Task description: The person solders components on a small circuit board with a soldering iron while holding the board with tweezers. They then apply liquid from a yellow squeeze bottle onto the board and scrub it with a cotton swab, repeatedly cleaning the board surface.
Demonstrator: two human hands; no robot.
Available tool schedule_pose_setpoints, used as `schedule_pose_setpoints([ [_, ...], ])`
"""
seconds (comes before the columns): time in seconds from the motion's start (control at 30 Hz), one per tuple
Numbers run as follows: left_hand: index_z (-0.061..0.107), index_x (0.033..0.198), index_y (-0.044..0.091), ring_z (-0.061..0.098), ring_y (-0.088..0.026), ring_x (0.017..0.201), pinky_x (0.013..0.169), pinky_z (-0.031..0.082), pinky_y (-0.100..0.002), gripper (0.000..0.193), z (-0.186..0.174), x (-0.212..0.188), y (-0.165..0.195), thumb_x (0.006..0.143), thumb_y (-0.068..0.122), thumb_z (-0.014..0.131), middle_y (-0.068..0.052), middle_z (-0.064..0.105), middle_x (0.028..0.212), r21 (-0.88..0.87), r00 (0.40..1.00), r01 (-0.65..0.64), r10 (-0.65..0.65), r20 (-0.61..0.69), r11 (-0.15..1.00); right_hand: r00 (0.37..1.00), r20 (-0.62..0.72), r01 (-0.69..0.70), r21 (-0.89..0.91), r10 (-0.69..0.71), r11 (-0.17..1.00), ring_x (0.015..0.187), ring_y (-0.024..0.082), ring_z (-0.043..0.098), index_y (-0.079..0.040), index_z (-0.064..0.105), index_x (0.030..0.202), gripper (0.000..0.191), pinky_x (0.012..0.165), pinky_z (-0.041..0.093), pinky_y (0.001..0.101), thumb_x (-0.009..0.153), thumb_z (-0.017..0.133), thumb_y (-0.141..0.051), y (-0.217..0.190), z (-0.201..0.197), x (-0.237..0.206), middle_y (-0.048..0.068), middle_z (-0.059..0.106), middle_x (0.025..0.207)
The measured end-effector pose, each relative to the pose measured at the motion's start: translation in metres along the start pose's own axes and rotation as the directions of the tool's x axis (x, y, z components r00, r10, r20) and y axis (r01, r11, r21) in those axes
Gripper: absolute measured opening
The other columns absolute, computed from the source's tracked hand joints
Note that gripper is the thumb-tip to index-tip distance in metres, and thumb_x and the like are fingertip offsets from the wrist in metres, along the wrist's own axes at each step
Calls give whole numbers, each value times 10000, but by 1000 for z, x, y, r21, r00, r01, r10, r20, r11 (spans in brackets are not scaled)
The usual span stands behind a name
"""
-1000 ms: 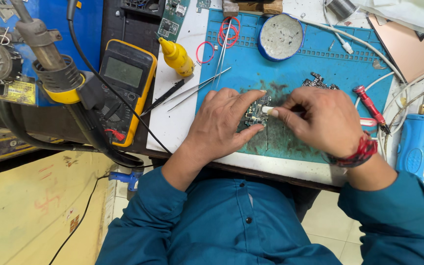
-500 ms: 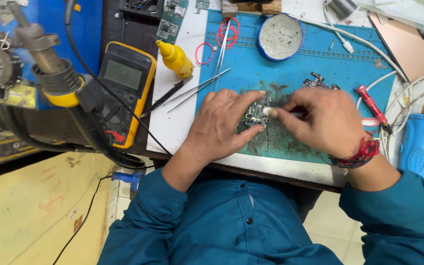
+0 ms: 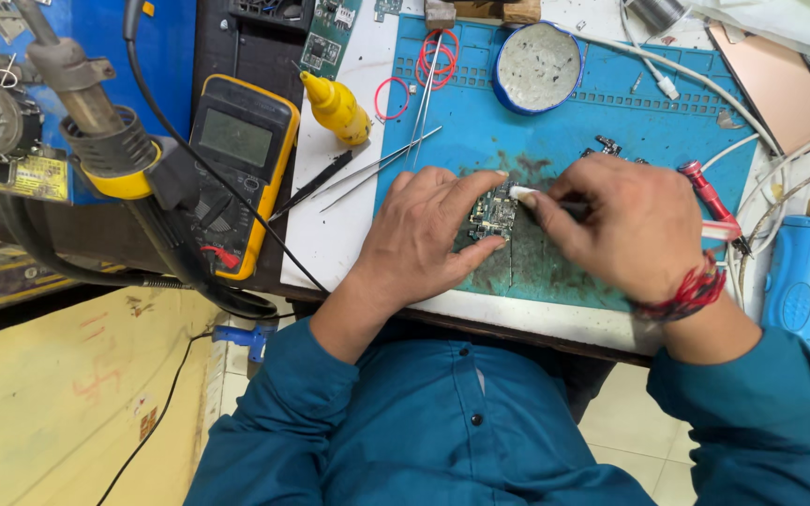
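In the head view, a small circuit board (image 3: 493, 214) is pinned flat on the blue mat (image 3: 667, 122) of the surface by the fingertips of the left hand (image 3: 424, 239), which lies half spread rather than closed. A white-tipped tool (image 3: 524, 194) is pinched in the closed right hand (image 3: 625, 234), its tip touching the board's upper edge. Should the left fingers slacken, the board could be skidded sideways and small parts scraped. The tweezers (image 3: 382, 169) just beside could be knocked.
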State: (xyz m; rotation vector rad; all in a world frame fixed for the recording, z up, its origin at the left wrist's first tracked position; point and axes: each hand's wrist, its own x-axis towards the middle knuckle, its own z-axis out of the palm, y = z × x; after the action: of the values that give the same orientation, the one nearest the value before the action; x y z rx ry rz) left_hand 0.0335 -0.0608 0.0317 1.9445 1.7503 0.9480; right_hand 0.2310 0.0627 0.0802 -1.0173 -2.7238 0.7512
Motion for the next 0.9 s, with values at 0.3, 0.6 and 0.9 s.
schedule_pose_setpoints([
  [0.3, 552, 1374, 134, 597, -254, 1034, 874, 415, -416, 630, 0, 2, -1, 850, 347, 831, -44, 687, 1009, 12, 1000, -24, 24, -14, 1000, 1000, -20, -1, -6, 0, 1000, 605, 261, 675, -94, 735, 797, 281, 528, 494, 379, 870, 823, -351, 4, 5, 1, 76, 690, 720],
  [0.6, 578, 1363, 122, 592, -265, 962, 841, 424, -416, 637, 0, 0, 2, 843, 382, 837, -72, 656, 989, 49, 1000, 3, -4, 2, 999, 968, -249, -45, -32, 35, 999, 678, 216, 684, -83, 712, 910, 261, 606, 506, 335, 1024, 838, -281, 16, 9, -1, 64, 700, 801],
  [0.9, 507, 1426, 82, 596, -288, 1081, 934, 445, -413, 756, -2, -2, 5, 812, 396, 816, -109, 674, 1225, 65, 991, -100, 105, -79, 993, 987, -159, 20, 225, 17, 974, 675, 165, 676, -33, 700, 1023, 133, 620, 515, 293, 977, 785, -124, 21, 6, 0, 85, 695, 884],
])
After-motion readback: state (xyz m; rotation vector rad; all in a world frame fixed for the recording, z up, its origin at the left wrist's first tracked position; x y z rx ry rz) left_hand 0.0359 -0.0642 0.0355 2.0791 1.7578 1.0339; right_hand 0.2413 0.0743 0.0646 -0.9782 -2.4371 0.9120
